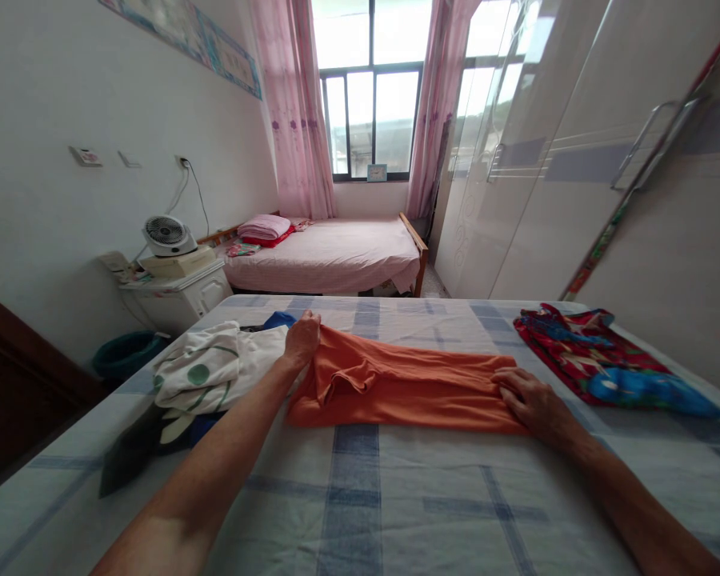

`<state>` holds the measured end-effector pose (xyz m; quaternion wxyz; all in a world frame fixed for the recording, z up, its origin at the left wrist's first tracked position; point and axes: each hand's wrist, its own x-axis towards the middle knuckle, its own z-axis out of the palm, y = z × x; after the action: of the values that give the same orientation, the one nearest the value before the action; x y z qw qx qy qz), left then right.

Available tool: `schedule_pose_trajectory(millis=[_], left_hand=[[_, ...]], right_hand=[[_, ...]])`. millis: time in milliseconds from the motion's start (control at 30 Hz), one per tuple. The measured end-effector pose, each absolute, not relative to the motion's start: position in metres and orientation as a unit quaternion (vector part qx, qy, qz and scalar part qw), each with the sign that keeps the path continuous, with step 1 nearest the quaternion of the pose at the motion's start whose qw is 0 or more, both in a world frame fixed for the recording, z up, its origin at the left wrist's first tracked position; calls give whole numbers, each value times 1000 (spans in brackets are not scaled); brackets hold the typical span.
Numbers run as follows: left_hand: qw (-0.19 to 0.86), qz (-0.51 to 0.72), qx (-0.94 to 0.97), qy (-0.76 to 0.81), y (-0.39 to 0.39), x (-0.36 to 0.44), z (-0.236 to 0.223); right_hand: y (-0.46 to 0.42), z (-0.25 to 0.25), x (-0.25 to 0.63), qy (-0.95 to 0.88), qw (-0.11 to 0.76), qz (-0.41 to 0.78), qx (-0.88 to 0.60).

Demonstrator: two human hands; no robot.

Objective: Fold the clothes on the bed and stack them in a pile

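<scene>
An orange T-shirt (420,392) lies on the bed in a long strip, its sides folded inward and one sleeve showing near the left end. My left hand (303,338) pinches the shirt's far left corner, lifting it slightly off the sheet. At the right end, my right hand (525,400) has its fingers curled on the shirt's edge; the thumb is hidden. Left of the shirt, close to my left forearm, sits a loose heap of clothes with a white garment with green dots (207,368) on top.
A red and blue patterned garment (600,352) lies folded at the bed's right side. The bed's sheet (420,504) is white and blue. Beyond stand a second bed (342,248), a nightstand (180,292) with a fan (169,234), and a wardrobe (528,192). A bin (126,356) is at the left.
</scene>
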<state>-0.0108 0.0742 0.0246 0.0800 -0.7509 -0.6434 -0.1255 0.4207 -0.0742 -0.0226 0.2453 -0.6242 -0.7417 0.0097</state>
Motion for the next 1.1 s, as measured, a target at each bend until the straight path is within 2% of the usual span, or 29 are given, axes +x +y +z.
schedule_pose_trajectory(millis=[233,367,467,567,667,800,900,1000,1100], left_hand=[[85,-179,-768,-609,53,-3,20],[-48,-262,-850,-454,13,7,19],[-139,-233,-876,-400,-15,7,20],[-168,-189,-891,-376,-31,3,24],[-170,-201,-890,-372,-33,2,30],[-141,-274,-842,-443,-20,2,30],[-141,-271,-846,-437,-8,-1,22],[-140,-243,-863,-420,-2,-4,11],[-117,-264,-846,-449,-4,-4,3]], right_hand=[[-75,-22,420,-742,236,12,-627],[-76,-18,418,-749,243,18,-617],[-77,-16,417,-746,253,19,-616],[-77,-16,415,-738,255,21,-624],[-78,-16,414,-732,254,26,-631],[-79,-16,417,-734,249,20,-632],[-79,-13,410,-735,240,-6,-634],[-79,-3,380,-750,252,-40,-610],[-78,13,324,-792,275,-28,-545]])
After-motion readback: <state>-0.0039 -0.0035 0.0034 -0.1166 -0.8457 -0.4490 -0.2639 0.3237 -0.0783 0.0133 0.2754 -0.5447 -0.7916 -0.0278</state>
